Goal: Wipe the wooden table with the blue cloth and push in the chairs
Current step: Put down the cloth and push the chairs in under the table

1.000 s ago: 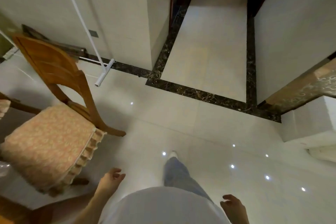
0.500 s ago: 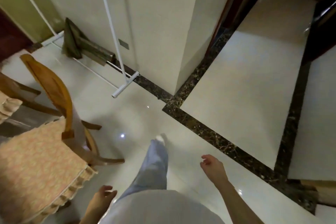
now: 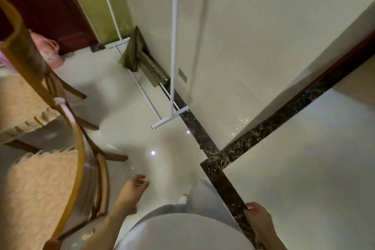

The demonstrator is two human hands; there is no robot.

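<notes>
Head view: the person walks across the pale tiled floor (image 3: 284, 168) beside two cushioned wooden chairs, the nearer chair (image 3: 77, 168) just left of the left hand (image 3: 133, 189), the farther chair (image 3: 24, 79) beyond it. Both hands are loosely open and hold nothing, the right hand (image 3: 256, 217) swinging at the hip, probably because neither chair is yet being pushed. Neither table nor blue cloth is in view; a white rack (image 3: 172, 115) and a green cloth (image 3: 134, 55) stand by the wall ahead.
</notes>
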